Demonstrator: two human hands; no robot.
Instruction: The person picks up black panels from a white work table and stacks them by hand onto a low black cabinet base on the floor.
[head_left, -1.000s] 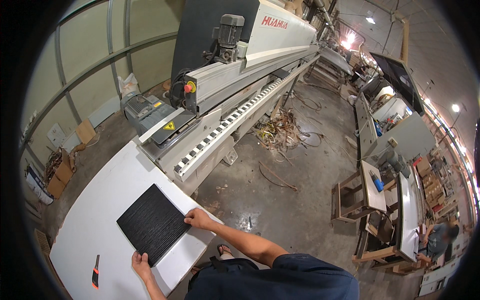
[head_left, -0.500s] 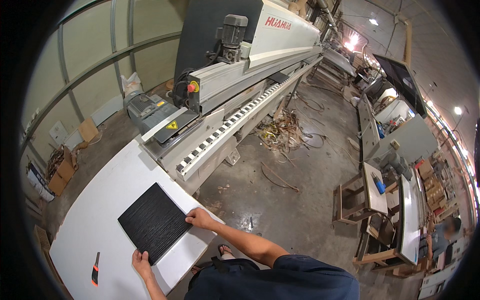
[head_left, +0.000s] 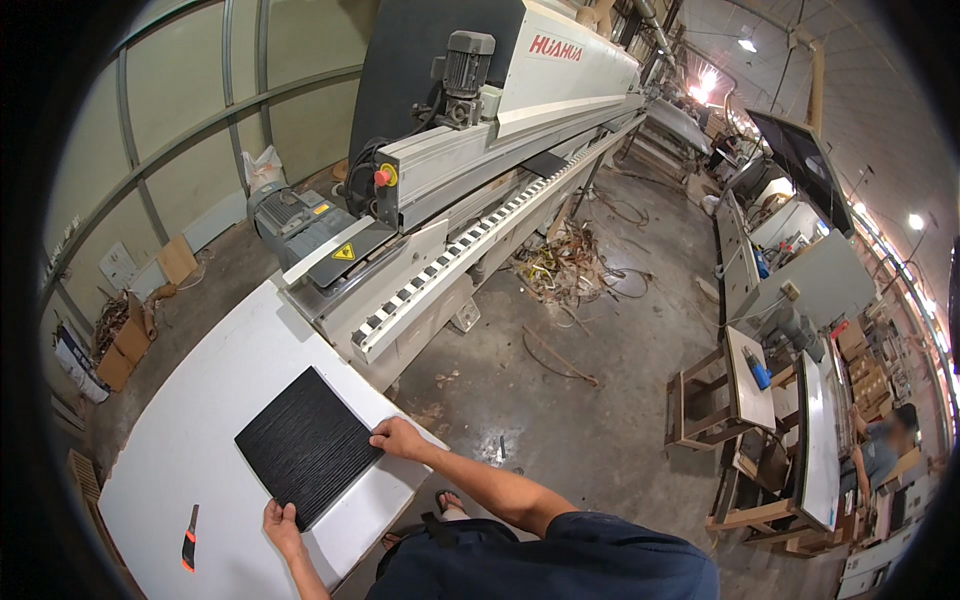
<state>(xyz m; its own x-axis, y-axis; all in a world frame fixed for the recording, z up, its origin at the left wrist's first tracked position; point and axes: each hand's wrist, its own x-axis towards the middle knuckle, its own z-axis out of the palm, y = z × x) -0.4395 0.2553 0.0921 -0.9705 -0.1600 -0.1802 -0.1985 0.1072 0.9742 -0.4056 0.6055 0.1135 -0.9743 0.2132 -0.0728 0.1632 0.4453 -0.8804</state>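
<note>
Hands (head_left: 285, 530) (head_left: 400, 438) hold black panel (head_left: 308, 447) — cardboard box (head_left: 126, 360) (scraps (head_left: 115, 318) inside) beyond.

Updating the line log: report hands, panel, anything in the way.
Left hand at near corner of black panel, right hand at right corner; grip underneath hidden. Panel lies on white table. Knife off to the left, apart.

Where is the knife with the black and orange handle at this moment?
In the head view, the knife lies at the lower left on the white table, to the left of the black panel and the left hand.
</note>
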